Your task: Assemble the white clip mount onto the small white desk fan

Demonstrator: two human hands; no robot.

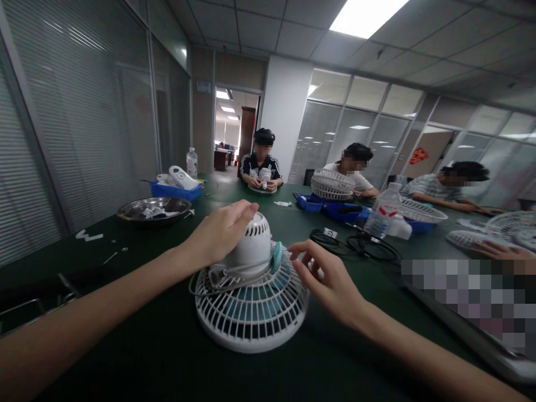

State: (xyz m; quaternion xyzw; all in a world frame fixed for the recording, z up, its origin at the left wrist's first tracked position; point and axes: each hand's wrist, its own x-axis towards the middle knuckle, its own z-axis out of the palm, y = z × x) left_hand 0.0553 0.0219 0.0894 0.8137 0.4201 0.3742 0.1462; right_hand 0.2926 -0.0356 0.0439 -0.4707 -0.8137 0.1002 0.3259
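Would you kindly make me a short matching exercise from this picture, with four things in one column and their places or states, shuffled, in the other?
Things
1. Left hand
2. Right hand
3. Fan guard
4. Metal dish

Places or states
A. White and barred, wide rim down on the green table
B. Shiny, with white pieces inside
C. At the top of the white motor housing
D. Beside the teal piece, fingers bent

Right pairs: 1-C, 2-D, 3-A, 4-B
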